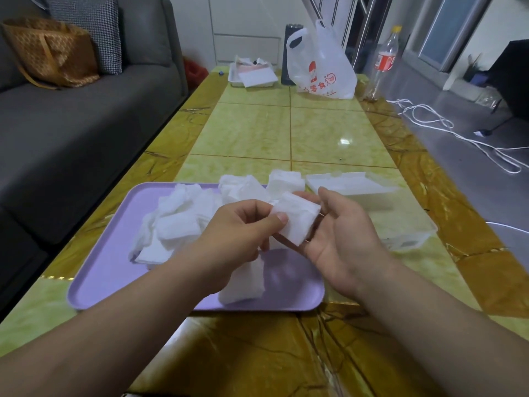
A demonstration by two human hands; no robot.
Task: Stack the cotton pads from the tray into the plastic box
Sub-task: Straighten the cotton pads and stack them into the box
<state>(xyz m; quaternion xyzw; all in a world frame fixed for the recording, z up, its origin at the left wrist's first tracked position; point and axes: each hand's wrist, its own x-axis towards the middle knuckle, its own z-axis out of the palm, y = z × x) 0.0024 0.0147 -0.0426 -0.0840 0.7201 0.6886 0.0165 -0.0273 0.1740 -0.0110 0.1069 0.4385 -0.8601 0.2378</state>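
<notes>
We see the left hand point(243, 229) pinching a cotton-pad stack point(297, 219) between thumb and curled fingers, above the purple tray point(100, 277). The right hand point(343, 242) lies spread beneath it, fingers uncurled. Risk: the light stack may fan apart or shed a pad before reaching the plastic box point(412, 229), just right of the tray. Count: one tray, one box, one held stack. The loose pads point(177, 224) on the tray overlap beyond counting.
</notes>
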